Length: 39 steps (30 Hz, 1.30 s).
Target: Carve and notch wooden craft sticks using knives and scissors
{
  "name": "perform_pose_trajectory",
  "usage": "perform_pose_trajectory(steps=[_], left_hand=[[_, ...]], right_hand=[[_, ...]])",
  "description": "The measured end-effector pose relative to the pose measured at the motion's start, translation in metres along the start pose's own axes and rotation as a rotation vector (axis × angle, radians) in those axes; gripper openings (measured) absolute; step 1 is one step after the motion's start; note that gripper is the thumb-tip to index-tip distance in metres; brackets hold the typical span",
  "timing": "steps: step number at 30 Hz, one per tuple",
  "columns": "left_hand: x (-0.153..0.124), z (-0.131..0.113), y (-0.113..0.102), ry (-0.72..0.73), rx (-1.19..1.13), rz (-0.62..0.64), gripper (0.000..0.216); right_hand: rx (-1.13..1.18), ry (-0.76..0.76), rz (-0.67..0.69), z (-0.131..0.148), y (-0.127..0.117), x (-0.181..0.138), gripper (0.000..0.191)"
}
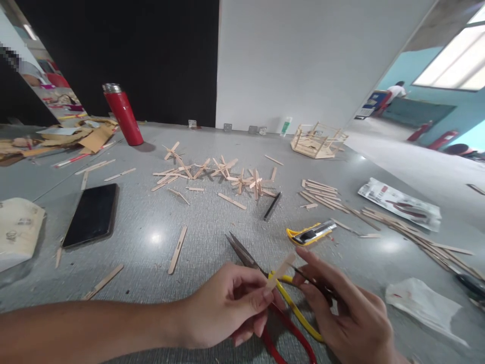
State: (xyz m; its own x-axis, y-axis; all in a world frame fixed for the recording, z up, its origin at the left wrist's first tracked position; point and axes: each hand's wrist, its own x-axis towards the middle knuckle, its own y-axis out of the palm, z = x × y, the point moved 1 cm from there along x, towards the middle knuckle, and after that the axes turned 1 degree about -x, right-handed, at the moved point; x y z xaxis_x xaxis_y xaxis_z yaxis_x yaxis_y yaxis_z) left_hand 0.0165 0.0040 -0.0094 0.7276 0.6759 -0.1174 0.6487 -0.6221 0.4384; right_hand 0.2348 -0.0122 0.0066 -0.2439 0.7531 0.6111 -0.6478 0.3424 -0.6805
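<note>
My left hand (231,303) is closed in a pinch on a short wooden craft stick (281,270), holding it tilted up over the grey table. My right hand (346,308) is closed on a thin dark pen-like tool (310,280), its tip close to the stick. Beneath both hands lie scissors (265,280) with yellow and red handles, blades pointing away to the left. A yellow utility knife (310,233) rests just beyond my right hand.
Several loose sticks and glued stick crosses (212,174) are scattered mid-table. A black phone (91,215) lies at left, a red flask (123,115) behind it, a stick frame model (317,140) far right, plastic wrappers (399,202) at right, cardboard scraps (76,136) far left.
</note>
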Motion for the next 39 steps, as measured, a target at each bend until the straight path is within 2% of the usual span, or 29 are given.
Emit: perform_pose_trajectory(steps=[3, 8, 12, 20, 23, 25, 28, 30, 34, 39], left_hand=[[0.0, 0.001, 0.001, -0.016, 0.008, 0.004, 0.043], [0.0, 0.003, -0.002, -0.063, 0.006, 0.0, 0.037], [-0.001, 0.004, -0.004, -0.101, 0.002, 0.059, 0.036], [-0.001, 0.0, -0.001, -0.132, 0.041, 0.114, 0.051], [-0.001, 0.0, 0.0, -0.098, 0.043, 0.038, 0.047], [-0.003, 0.0, 0.002, -0.03, 0.105, -0.07, 0.044], [-0.007, 0.0, 0.005, 0.124, 0.26, -0.26, 0.042], [-0.009, -0.002, 0.005, 0.182, 0.348, -0.335, 0.04], [-0.012, -0.007, 0.001, 0.189, 0.475, -0.373, 0.042], [-0.01, -0.012, -0.003, 0.182, 0.531, -0.376, 0.042]], right_hand=[[0.014, -0.038, 0.024, 0.005, -0.001, 0.003, 0.046], [0.0, -0.004, 0.001, 0.007, -0.001, 0.006, 0.02], [-0.004, -0.054, 0.034, 0.007, -0.001, 0.005, 0.024], [0.022, -0.088, 0.064, 0.01, 0.005, 0.005, 0.021], [-0.012, -0.059, 0.031, 0.009, 0.003, 0.002, 0.029], [-0.055, -0.083, 0.025, 0.007, -0.002, 0.0, 0.04], [-0.114, -0.214, 0.129, 0.004, -0.012, -0.004, 0.057], [-0.147, -0.273, 0.193, 0.002, -0.018, -0.005, 0.063], [-0.168, -0.313, 0.242, 0.002, -0.021, -0.009, 0.062], [-0.177, -0.287, 0.29, 0.003, -0.018, -0.01, 0.061]])
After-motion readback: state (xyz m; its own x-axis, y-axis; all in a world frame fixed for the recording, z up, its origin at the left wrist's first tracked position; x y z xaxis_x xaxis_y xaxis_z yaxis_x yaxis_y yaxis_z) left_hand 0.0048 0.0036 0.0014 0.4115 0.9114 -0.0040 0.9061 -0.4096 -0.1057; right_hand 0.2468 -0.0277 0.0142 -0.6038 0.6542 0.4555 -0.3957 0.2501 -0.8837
